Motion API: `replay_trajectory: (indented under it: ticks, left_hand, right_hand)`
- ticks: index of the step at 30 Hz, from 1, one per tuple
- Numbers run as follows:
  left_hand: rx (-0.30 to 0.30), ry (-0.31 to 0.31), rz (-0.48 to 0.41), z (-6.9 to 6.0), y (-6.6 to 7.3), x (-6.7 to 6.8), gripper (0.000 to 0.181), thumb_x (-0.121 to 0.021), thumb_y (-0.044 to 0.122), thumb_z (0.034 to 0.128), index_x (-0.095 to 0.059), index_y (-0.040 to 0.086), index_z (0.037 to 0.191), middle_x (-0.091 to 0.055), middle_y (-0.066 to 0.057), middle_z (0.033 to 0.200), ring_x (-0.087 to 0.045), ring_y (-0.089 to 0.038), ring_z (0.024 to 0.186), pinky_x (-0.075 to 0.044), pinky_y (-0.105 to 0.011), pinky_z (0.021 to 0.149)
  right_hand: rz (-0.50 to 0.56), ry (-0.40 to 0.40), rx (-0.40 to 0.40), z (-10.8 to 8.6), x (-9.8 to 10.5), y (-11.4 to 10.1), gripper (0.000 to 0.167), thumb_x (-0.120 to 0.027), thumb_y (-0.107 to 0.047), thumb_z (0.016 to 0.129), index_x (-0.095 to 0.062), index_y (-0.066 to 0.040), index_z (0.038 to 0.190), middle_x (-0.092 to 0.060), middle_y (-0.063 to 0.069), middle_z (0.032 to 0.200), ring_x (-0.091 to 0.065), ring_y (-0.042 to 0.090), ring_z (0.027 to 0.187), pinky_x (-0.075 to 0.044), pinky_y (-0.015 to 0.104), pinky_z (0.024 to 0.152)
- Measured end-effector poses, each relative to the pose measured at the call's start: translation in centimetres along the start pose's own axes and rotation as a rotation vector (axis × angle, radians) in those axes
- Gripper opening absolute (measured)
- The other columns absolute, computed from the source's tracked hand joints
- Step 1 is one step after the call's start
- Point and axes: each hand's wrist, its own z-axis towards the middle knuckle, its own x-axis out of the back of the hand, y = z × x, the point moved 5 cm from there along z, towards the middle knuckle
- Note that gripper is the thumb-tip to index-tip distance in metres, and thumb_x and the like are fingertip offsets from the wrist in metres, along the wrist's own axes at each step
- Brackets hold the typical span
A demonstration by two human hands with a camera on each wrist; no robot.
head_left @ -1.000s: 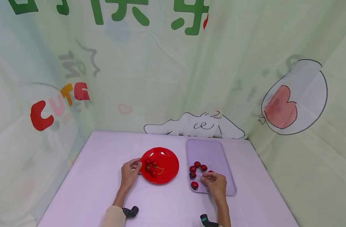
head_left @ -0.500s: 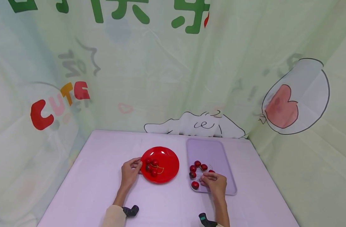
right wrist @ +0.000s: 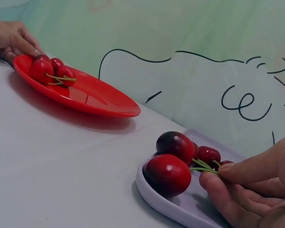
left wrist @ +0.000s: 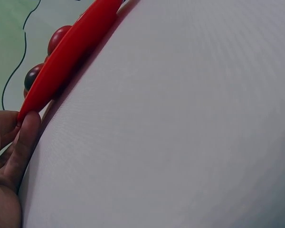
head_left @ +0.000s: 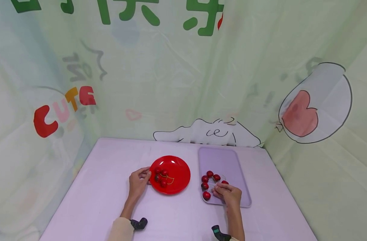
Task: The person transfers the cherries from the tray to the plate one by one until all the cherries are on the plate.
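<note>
Pinching green stems (right wrist: pixel 204 169), right fingers (right wrist: pixel 242 171) nearly meet while left fingers (left wrist: pixel 23 142) grip the plate (head_left: pixel 179 175).

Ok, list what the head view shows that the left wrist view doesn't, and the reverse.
Only the head view: the right hand over the purple tray, the tray cherries, and the balloon drawing.

Only the left wrist view: the outer side of the red plate, seen nearly edge-on.

Both: the left hand holding the plate's rim, the plate cherries (only partly seen from the left wrist), the pale tabletop and the printed backdrop.
</note>
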Motion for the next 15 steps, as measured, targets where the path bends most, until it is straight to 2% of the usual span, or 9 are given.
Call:
replay_trajectory:
  ticks: [4, 11, 15]
  left_hand:
    - [0.01, -0.001, -0.015, 0.17, -0.03, -0.04, 0.027, -0.073, 0.003, 0.1029, -0.077, -0.001, 0.13, -0.078, -0.024, 0.109, -0.074, -0.011, 0.071, -0.063, -0.018, 0.06]
    - [0.001, 0.009, -0.009, 0.09, -0.07, -0.17, 0.028, -0.073, 0.002, 0.1026, -0.076, -0.002, 0.13, -0.078, -0.024, 0.107, -0.072, -0.007, 0.069, -0.063, -0.019, 0.06]
    - [0.01, 0.004, -0.012, 0.1, -0.13, -0.2, 0.029, -0.074, 0.002, 0.1022, -0.076, -0.002, 0.131, -0.078, -0.024, 0.108, -0.073, -0.008, 0.07, -0.064, -0.019, 0.06]
  right_hand:
    - [0.014, 0.0, -0.017, -0.02, 0.03, -0.05, 0.027, -0.08, 0.004, 0.095, -0.074, 0.017, 0.118, -0.081, 0.006, 0.078, -0.081, 0.017, 0.067, -0.068, 0.025, 0.068]
    - [0.082, -0.013, -0.032, -0.02, 0.18, 0.02, 0.007, -0.079, 0.004, 0.096, -0.082, 0.004, 0.102, -0.081, 0.004, 0.078, -0.082, 0.016, 0.07, -0.068, 0.025, 0.072]
    - [0.122, -0.023, -0.04, -0.06, 0.2, 0.04, 0.007, -0.078, 0.004, 0.097, -0.083, 0.003, 0.102, -0.082, 0.004, 0.08, -0.083, 0.016, 0.072, -0.069, 0.026, 0.074]
